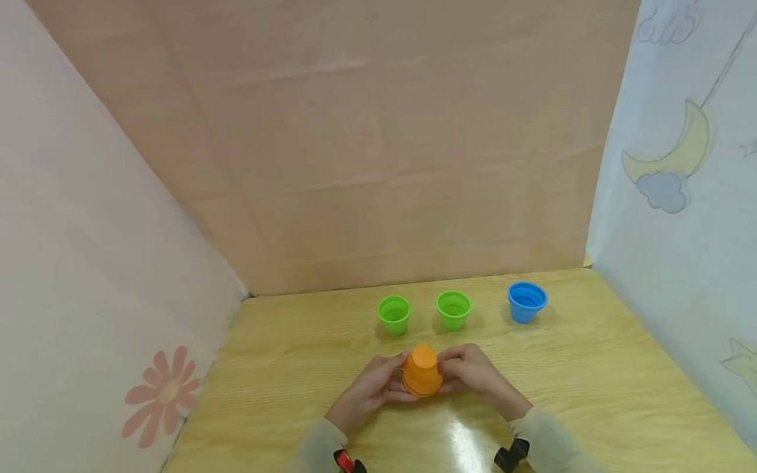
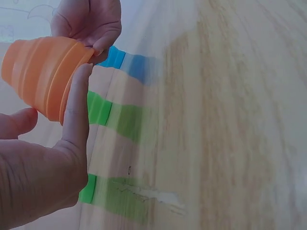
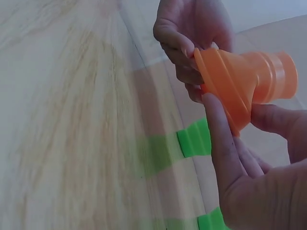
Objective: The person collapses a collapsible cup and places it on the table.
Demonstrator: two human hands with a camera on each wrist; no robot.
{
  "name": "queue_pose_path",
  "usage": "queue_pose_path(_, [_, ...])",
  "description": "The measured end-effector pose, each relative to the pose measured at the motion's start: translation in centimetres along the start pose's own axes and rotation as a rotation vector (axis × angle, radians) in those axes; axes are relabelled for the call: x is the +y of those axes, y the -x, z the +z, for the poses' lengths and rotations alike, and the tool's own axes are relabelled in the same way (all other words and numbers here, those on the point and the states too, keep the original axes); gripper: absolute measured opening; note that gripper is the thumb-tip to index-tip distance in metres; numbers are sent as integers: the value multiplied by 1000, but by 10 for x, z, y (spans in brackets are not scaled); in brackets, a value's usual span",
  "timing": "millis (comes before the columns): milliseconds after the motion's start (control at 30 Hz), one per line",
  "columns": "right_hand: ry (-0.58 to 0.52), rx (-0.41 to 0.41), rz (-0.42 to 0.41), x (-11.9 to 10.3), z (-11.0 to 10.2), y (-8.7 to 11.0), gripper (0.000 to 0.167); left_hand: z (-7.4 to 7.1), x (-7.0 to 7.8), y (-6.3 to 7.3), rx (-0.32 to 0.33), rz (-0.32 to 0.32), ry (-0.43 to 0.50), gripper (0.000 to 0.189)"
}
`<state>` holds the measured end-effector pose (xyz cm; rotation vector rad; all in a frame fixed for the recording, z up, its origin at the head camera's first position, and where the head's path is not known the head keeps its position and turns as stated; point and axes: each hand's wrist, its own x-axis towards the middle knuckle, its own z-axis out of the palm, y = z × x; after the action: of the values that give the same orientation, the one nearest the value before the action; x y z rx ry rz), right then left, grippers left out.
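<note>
An orange collapsible cup [image 1: 422, 372] is held upside down between both hands, its narrow base up and its wide rim toward the table. My left hand [image 1: 378, 382] grips it from the left, with a finger under the rim and the thumb on the side. From the right, my right hand [image 1: 470, 372] pinches the rim and wall. In the right wrist view the orange cup [image 3: 240, 86] has a lopsided wall, folded in on one side near the narrow part. In the left wrist view, fingers of both hands meet at the rim.
Behind the hands, two green cups [image 1: 394, 315] and a blue cup [image 1: 526, 302] stand upright in a row on the wooden table [image 1: 284, 368]. A brown panel [image 1: 402, 144] rises at the table's back edge, with white walls on either side.
</note>
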<state>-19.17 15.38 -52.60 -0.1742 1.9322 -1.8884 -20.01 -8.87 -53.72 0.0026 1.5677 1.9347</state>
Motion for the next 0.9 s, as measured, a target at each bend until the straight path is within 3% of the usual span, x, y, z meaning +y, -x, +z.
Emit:
queue_pose_path(100, [20, -5, -7, 2, 6, 1, 36, -2, -2, 5, 8, -22, -1, 53])
queue_pose_path(267, [64, 12, -22, 1, 1, 3, 36, 2, 0, 3, -39, -26, 18, 48])
queue_pose_path(567, [50, -19, -27, 0, -5, 6, 35, 5, 1, 3, -61, -46, 50, 47])
queue_pose_path(900, [54, 4, -32, -3, -7, 4, 35, 10, 5, 4, -31, -22, 7, 43])
